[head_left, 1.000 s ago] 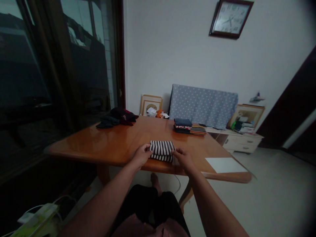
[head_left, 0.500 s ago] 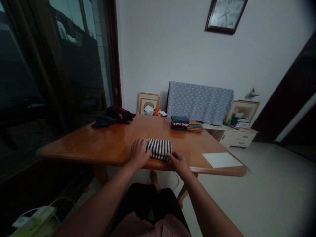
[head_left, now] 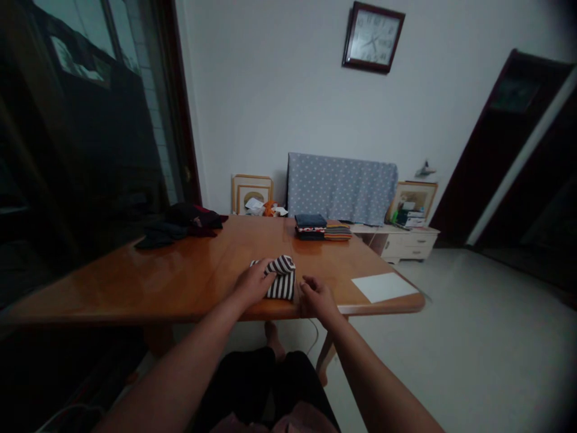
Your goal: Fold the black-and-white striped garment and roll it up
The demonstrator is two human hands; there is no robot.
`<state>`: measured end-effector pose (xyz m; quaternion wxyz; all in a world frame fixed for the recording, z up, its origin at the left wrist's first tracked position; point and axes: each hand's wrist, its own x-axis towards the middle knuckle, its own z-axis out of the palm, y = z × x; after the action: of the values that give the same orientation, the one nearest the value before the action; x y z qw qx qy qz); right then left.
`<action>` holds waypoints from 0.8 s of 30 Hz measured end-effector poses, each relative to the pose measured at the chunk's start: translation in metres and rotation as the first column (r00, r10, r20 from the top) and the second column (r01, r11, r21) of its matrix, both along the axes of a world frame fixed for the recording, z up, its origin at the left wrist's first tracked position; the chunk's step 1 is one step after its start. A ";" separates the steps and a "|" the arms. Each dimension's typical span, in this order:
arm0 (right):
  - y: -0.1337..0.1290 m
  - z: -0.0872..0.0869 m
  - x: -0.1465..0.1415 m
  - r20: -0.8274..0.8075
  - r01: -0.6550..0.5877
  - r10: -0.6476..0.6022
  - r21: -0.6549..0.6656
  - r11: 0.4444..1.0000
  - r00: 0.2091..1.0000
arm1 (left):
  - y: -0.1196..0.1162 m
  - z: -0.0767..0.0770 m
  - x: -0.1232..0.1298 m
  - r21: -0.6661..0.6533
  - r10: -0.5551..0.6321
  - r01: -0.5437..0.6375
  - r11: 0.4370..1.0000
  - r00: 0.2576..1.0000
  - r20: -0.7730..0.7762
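A black-and-white striped folded cloth (head_left: 282, 287) lies near the front edge of the wooden table (head_left: 216, 270). Its upper layer is lifted and bent over, with a bunched end at the right. My left hand (head_left: 255, 284) grips it from the left side, thumb over the stripes and fingers partly hidden behind the fold. Just right of the cloth, my right hand (head_left: 318, 297) rests low over the table edge, fingers loosely bent, a small gap between them and the cloth. Nothing shows in that hand.
Folded clothes (head_left: 310, 227) are stacked at the table's far side, beside a striped folded piece (head_left: 338, 232). Dark crumpled clothes (head_left: 183, 224) lie at the back left. A white sheet (head_left: 383, 287) is near the right corner. Behind stands a low white cabinet (head_left: 412, 245).
My right hand has let go of the cloth's right corner and is now apart from it. The cloth's top layer has been lifted and folded over by my left hand. The view has shifted right.
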<state>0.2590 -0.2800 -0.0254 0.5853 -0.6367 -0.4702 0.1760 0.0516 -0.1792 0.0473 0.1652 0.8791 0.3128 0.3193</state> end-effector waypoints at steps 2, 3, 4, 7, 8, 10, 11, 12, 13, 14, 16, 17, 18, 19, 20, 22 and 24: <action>0.009 0.003 0.006 0.006 -0.005 0.005 -0.019 1.000 1.000 | 0.007 0.002 -0.002 -0.072 -0.062 0.066 0.995 0.996 0.061; 0.014 0.006 0.008 0.003 -0.009 0.009 -0.024 1.000 1.000 | 0.009 0.003 -0.003 -0.094 -0.094 0.102 0.990 0.992 0.089; 0.019 0.008 0.009 -0.010 -0.014 0.014 -0.028 1.000 1.000 | 0.012 0.003 -0.003 -0.111 -0.125 0.138 0.984 0.986 0.114; 0.033 0.015 0.011 -0.121 -0.033 0.028 -0.043 0.999 0.992 | 0.016 0.003 -0.005 -0.154 -0.191 0.216 0.964 0.968 0.160; 0.038 0.017 0.011 -0.160 -0.038 0.030 -0.048 0.998 0.987 | 0.018 0.003 -0.005 -0.167 -0.204 0.231 0.959 0.965 0.166; 0.046 0.020 0.011 -0.208 -0.051 0.040 -0.052 0.997 0.977 | 0.021 0.006 -0.004 -0.178 -0.223 0.251 0.951 0.961 0.164; 0.050 0.022 0.011 -0.216 -0.060 0.048 -0.048 0.997 0.975 | 0.023 0.008 -0.004 -0.175 -0.234 0.259 0.950 0.960 0.152; 0.054 0.024 0.011 -0.222 -0.071 0.060 -0.042 0.997 0.973 | 0.025 0.010 -0.004 -0.165 -0.244 0.264 0.950 0.961 0.133; 0.057 0.026 0.011 -0.231 -0.092 0.082 -0.035 0.995 0.969 | 0.027 0.014 -0.004 -0.149 -0.247 0.261 0.954 0.963 0.105; 0.060 0.029 0.011 -0.240 -0.121 0.110 -0.029 0.992 0.964 | 0.028 0.017 -0.004 -0.126 -0.245 0.252 0.960 0.967 0.068; 0.065 0.035 0.011 -0.251 -0.181 0.169 -0.024 0.983 0.953 | 0.028 0.024 -0.004 -0.052 -0.223 0.221 0.974 0.974 -0.028; 0.067 0.037 0.010 -0.252 -0.202 0.189 -0.027 0.979 0.949 | 0.026 0.026 -0.003 -0.002 -0.205 0.205 0.979 0.975 -0.083; 0.068 0.039 0.010 -0.250 -0.212 0.197 -0.032 0.977 0.948 | 0.024 0.028 -0.003 0.055 -0.181 0.189 0.980 0.974 -0.136; 0.070 0.040 0.009 -0.245 -0.208 0.193 -0.038 0.977 0.950 | 0.020 0.029 -0.002 0.114 -0.152 0.175 0.978 0.971 -0.182; 0.071 0.041 0.008 -0.240 -0.194 0.179 -0.044 0.980 0.954 | 0.016 0.029 0.000 0.171 -0.118 0.157 0.973 0.969 -0.217; 0.072 0.040 0.007 -0.232 -0.157 0.140 -0.055 0.986 0.963 | 0.006 0.026 0.003 0.264 -0.042 0.108 0.958 0.969 -0.245; 0.071 0.037 0.006 -0.224 -0.112 0.095 -0.063 0.992 0.970 | -0.004 0.020 0.007 0.319 0.013 0.068 0.945 0.970 -0.244</action>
<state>0.2651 -0.2092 0.0117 0.5994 -0.6094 -0.4282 0.2933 0.0590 -0.1834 0.0676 -0.0169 0.9310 0.2612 0.2542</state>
